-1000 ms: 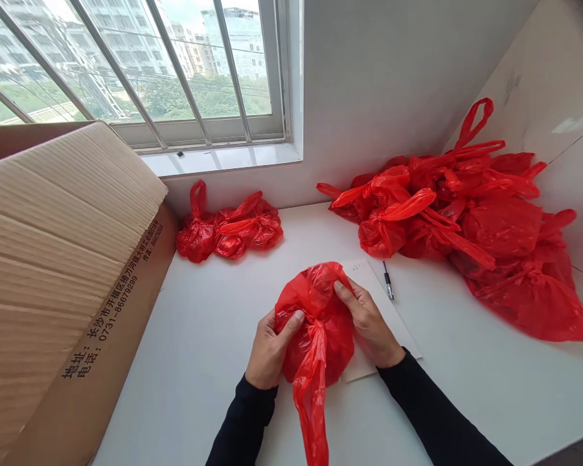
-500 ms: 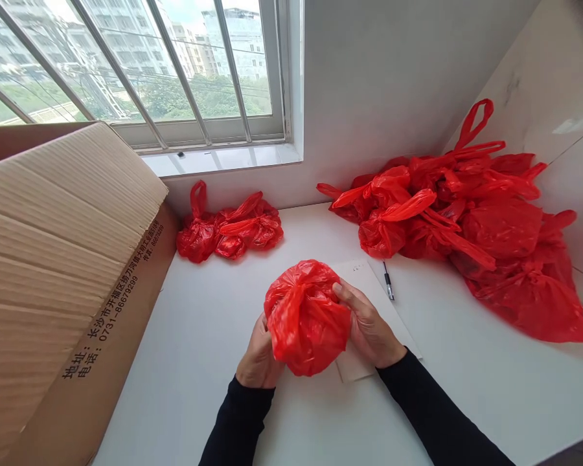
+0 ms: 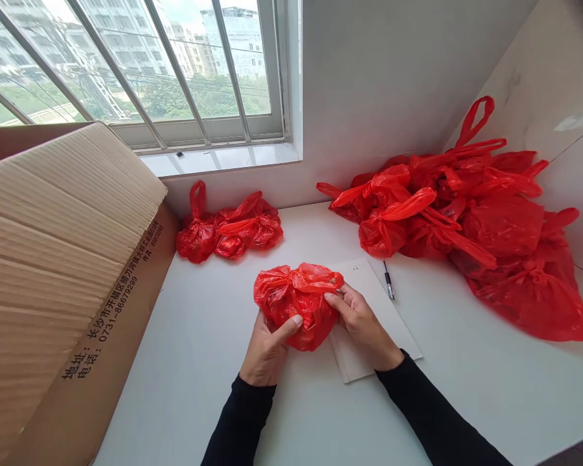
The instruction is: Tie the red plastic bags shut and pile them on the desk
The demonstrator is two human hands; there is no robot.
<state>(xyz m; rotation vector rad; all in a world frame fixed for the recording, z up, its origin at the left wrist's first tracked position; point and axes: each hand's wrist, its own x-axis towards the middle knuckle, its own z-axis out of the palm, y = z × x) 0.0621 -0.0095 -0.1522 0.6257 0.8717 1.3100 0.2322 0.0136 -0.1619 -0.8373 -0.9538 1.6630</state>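
Note:
Between my two hands is a knotted red plastic bag (image 3: 298, 301), rounded and bulging, held over the middle of the white table. My left hand (image 3: 267, 349) grips its lower left side, thumb pressed on the front and the other fingers hidden behind. On the right side my right hand (image 3: 362, 323) pinches the bag near one of its loose handle ends. What is inside the bag cannot be made out. Partly under my right hand lies a white paper pad (image 3: 398, 330) with small handwriting near its top edge.
A black pen (image 3: 388, 281) rests beside the pad. Several knotted red bags (image 3: 250, 226) sit by the wall below the barred window (image 3: 175, 77). A larger heap of red bags (image 3: 500, 226) fills the right corner. An open cardboard box (image 3: 121, 285) stands at the left.
The bag has been tilted and turned in my hands, so its knot and handle ends now show at the top. My left thumb has come round onto its front.

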